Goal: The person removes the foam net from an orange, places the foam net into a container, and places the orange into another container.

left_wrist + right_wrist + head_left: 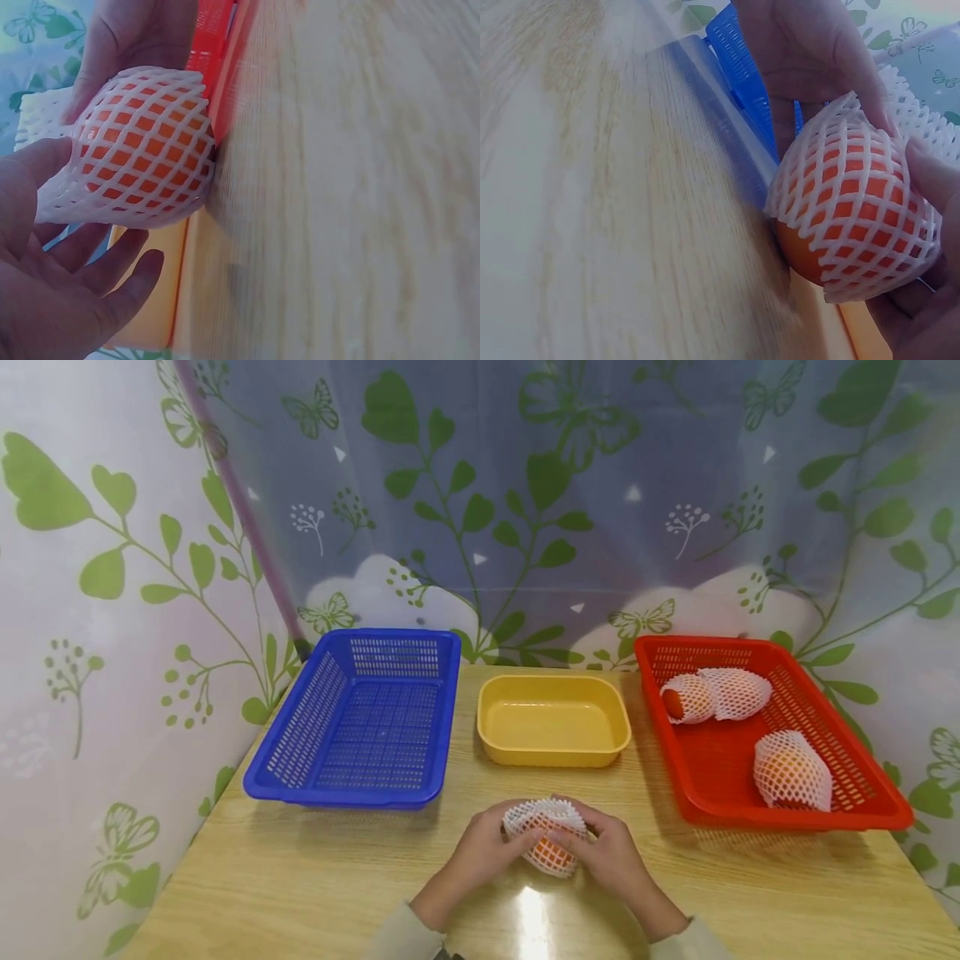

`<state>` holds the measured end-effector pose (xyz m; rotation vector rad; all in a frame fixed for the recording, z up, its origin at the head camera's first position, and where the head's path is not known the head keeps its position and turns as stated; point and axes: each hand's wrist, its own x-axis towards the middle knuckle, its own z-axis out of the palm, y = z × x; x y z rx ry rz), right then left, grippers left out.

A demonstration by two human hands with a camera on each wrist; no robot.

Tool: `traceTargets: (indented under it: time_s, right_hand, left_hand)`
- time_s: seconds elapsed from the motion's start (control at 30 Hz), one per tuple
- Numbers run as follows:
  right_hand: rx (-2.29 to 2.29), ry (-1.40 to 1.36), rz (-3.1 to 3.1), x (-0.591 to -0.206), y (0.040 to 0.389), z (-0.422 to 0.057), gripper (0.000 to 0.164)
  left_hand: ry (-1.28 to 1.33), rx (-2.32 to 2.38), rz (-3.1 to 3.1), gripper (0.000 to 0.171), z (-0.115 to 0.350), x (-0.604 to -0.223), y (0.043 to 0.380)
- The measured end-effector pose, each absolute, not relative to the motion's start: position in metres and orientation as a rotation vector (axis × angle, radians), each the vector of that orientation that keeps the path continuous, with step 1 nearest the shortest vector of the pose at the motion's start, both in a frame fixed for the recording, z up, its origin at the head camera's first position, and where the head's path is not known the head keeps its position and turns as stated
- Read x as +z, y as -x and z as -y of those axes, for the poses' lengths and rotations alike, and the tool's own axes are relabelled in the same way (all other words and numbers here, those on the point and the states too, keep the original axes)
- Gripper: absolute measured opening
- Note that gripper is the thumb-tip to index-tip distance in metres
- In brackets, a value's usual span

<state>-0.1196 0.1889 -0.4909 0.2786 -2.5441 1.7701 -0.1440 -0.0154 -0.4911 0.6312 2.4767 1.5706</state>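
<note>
Between both hands, low over the front middle of the table, is a round orange fruit [553, 857] in a white foam net [545, 814]. My left hand [480, 847] pinches the net from the left, thumb on the near side. From the other side my right hand [613, 853] grips it too, the two thumbs nearly meeting. In the left wrist view the fingers of the left hand [82, 281] spread below the net. Bare orange skin shows at the net's open edge in the right wrist view, and loose netting sticks out past the thumbs.
A blue plastic basket [258, 787] stands at the left and a yellow tray [553, 758] in the middle, behind the hands. The red basket [705, 768] at right holds several foam-netted fruits [792, 770]. Patterned curtains [480, 527] border the wooden table [300, 893].
</note>
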Motion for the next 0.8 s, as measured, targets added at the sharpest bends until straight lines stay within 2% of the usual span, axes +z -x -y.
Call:
traceTargets:
  time_s: [0.53,0.8]
  right_hand:
    - [1.71,-0.082,2.371,-0.493,0.118,-0.179,0.033]
    - [1.731,-0.149,2.414,-0.489,0.118,-0.179,0.034]
  left_hand:
    - [-0.655,1.63,-2.382,0.049,0.016,-0.488,0.141]
    - [-0.644,1.582,-2.398,0.053,0.016,-0.488,0.141]
